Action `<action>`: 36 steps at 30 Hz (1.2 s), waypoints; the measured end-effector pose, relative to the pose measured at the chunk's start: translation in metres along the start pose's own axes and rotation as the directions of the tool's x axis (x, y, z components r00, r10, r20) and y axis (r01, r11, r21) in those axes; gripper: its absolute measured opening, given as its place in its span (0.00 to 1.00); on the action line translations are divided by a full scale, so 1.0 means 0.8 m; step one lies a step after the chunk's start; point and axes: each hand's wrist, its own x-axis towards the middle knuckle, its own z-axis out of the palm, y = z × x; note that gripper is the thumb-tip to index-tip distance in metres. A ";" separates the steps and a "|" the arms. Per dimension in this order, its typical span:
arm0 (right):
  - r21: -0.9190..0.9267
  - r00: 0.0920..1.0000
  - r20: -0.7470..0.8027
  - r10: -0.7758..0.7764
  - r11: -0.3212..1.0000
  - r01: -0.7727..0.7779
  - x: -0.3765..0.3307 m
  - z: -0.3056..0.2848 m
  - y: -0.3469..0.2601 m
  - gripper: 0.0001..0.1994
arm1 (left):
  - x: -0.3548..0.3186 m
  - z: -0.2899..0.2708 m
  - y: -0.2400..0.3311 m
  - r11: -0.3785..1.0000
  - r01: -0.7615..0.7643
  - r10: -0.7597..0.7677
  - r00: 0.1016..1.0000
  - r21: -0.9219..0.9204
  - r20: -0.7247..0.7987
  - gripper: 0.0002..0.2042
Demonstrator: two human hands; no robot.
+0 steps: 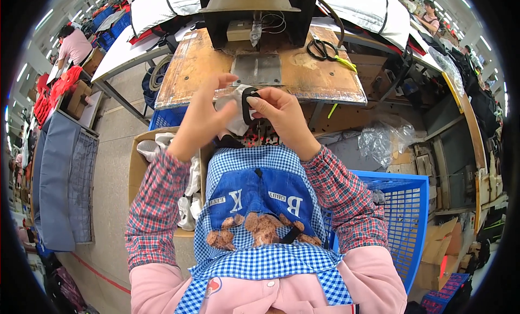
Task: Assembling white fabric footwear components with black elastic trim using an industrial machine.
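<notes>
Above my lap, near the front edge of the wooden bench, my right hand (283, 112) pinches a black strap (247, 111) between thumb and fingertips. The strap curves in a narrow loop beside a crumpled piece of white fabric (236, 105); whether the two are joined, I cannot tell. My left hand (207, 112) is raised on the other side of the fabric, partly smeared by motion. Its fingers are spread, with the thumb close to or against the white fabric and nothing visibly gripped.
Ahead stands a wooden bench (184, 70) with a dark machine (252, 1) and a metal plate (257, 69). Black loops (323, 50) with a yellow-green end lie on its right. A carton (138, 176) of white pieces stands left, a blue plastic basket (414, 222) right. Other people sit farther off.
</notes>
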 end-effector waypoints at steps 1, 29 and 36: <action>-0.004 1.000 -0.002 0.006 1.000 -0.006 -0.002 0.001 0.000 0.10 | -0.011 0.004 0.008 1.000 0.000 0.000 1.000 0.000 0.000 0.21; -0.262 0.927 0.250 0.279 0.941 -0.213 -0.005 -0.021 -0.045 0.09 | -0.014 -0.020 0.002 0.912 0.370 -0.237 0.826 -0.176 0.512 0.09; 0.005 0.980 0.054 0.192 0.981 -0.192 0.044 -0.015 -0.023 0.09 | 0.043 -0.020 -0.019 0.950 0.306 -0.281 0.924 -0.058 0.260 0.12</action>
